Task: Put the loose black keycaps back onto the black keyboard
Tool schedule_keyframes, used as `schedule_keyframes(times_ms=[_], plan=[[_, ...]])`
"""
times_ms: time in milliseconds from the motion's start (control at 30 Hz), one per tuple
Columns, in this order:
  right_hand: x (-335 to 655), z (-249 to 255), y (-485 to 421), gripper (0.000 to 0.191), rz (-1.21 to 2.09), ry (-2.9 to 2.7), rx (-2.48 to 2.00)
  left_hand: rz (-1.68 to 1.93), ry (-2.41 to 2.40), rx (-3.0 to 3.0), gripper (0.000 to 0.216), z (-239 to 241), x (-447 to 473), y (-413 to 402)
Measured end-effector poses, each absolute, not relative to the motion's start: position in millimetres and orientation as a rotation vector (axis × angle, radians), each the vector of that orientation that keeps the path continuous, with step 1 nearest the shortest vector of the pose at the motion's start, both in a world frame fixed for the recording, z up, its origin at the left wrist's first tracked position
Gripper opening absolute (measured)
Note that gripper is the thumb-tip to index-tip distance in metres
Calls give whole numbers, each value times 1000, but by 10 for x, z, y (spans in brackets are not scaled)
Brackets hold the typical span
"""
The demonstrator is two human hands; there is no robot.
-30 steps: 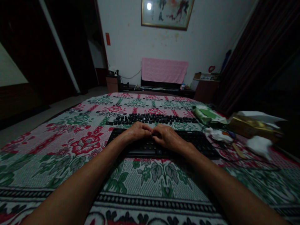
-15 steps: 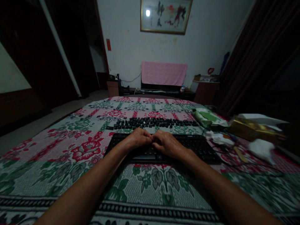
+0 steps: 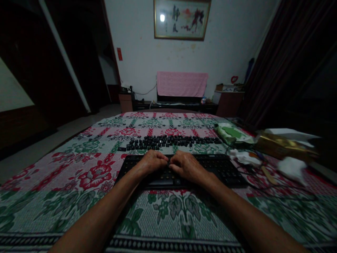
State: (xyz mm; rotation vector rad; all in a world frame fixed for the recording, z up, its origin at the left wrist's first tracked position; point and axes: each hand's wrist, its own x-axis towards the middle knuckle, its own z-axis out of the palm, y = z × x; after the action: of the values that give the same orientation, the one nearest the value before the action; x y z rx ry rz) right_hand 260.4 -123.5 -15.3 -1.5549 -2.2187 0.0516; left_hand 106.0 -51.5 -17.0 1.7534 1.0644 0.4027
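Note:
A black computer keyboard [image 3: 219,167] lies flat across the patterned tablecloth, with many of its key places bare. My left hand [image 3: 152,161] rests over its left middle, fingers curled and closed with the tips pointing right. Close beside it, my right hand [image 3: 185,165] is bent over the middle of the keyboard, thumb and fingers drawn together. The fingertips of both hands nearly meet around one spot; whatever sits between them is too small and dark to make out. Beyond the keyboard spreads a long band of loose black keycaps [image 3: 168,141].
On the right are a green tissue pack [image 3: 233,133], a gold box [image 3: 284,144], crumpled white tissue [image 3: 292,168], a flat wooden stick [image 3: 268,175] and a dark cable [image 3: 286,197]. The floral tablecloth [image 3: 92,207] covers the table.
The view has tilted slightly upward and shifted right. My fingertips have drawn a little apart from each other, while both hands stay over the same part of the keyboard.

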Motion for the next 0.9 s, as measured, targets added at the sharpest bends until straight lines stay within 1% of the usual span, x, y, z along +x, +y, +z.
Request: schedule_keyframes(times_ms=[333,567,700,900], plan=[[2634,-145,-1207,13,117,-2198,-1498,363,995,1738,24,-47,1016,-569],[2640,-149,-1201,15,146,-2190,-1479,348,918,1719,22,-76,996,-534],[2649,-110,-1213,17,204,-2161,-1484,326,921,1739,20,-72,989,-518],[2697,-68,-1223,20,319,-2214,-1428,307,883,1726,22,-50,979,-528]])
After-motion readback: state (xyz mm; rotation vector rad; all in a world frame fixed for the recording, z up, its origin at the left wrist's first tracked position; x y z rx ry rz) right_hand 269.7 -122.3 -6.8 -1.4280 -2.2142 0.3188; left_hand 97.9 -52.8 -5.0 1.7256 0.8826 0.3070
